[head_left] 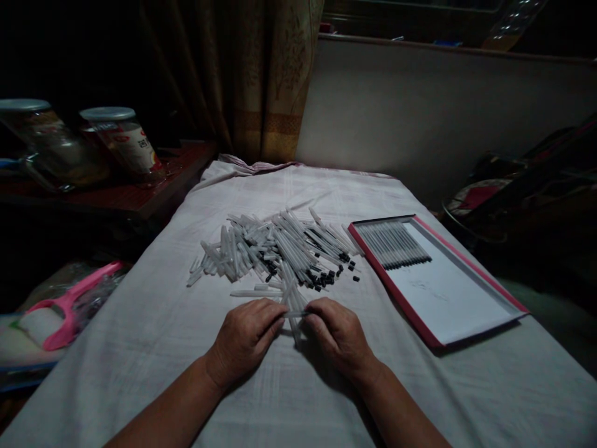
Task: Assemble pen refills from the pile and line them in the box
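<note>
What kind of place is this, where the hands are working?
Most likely a room in someone's home: a patterned curtain hangs behind, lidded jars stand on a wooden side table, and a cloth-covered table holds a pile of pen tubes, one tube pinched between the left hand and right hand.

Translucent white pen tube (295, 314) lies level, gripped at both ends.

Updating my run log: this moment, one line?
left hand: pinches pen tube | right hand: same tube | tube pile: beyond | tray: right, holds refills

Left hand (245, 336), right hand (338, 336), pinching pen tube (295, 314)
</note>
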`<state>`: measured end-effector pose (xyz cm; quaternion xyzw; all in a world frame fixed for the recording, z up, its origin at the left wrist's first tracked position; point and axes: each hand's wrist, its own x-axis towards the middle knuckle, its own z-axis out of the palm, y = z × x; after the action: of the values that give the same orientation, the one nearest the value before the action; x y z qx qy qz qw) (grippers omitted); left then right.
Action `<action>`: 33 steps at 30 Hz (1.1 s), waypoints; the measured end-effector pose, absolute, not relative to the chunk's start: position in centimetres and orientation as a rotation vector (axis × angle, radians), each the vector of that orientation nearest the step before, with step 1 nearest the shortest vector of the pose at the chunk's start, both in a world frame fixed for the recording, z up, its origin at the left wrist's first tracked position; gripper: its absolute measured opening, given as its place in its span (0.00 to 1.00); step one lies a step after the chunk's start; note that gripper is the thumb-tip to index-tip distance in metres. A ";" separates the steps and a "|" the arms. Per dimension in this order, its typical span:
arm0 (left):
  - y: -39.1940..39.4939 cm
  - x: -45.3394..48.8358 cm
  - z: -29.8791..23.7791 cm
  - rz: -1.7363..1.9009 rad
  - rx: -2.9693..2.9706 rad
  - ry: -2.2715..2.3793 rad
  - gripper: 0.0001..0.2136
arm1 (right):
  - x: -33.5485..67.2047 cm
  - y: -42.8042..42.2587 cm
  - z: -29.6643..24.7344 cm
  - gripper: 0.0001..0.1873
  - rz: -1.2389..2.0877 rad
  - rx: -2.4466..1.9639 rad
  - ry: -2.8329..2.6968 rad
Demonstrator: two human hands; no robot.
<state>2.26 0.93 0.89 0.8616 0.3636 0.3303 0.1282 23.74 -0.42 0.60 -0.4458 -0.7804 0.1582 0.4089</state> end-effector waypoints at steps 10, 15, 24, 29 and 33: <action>0.9 2.3 1.0 0.971 2.504 1.075 0.08 | 23.8 -0.5 0.5 0.07 0.384 -1.156 -1.972; 0.9 2.3 1.0 0.967 2.512 1.073 0.07 | 23.7 -0.6 0.8 0.08 0.389 -1.165 -1.985; 1.0 2.1 0.9 0.962 2.494 1.048 0.07 | 23.6 -0.6 0.8 0.08 0.390 -1.163 -1.989; 0.9 2.3 1.0 1.000 2.500 1.032 0.07 | 23.2 -0.6 0.9 0.08 0.396 -1.138 -1.974; 1.0 2.3 1.2 1.003 2.578 0.996 0.08 | 22.9 -0.6 0.9 0.10 0.319 -1.066 -2.041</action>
<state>2.29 0.99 1.18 0.8724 0.3370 0.3393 0.1007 22.94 -0.61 0.90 -0.4209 -0.8058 0.1260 0.3970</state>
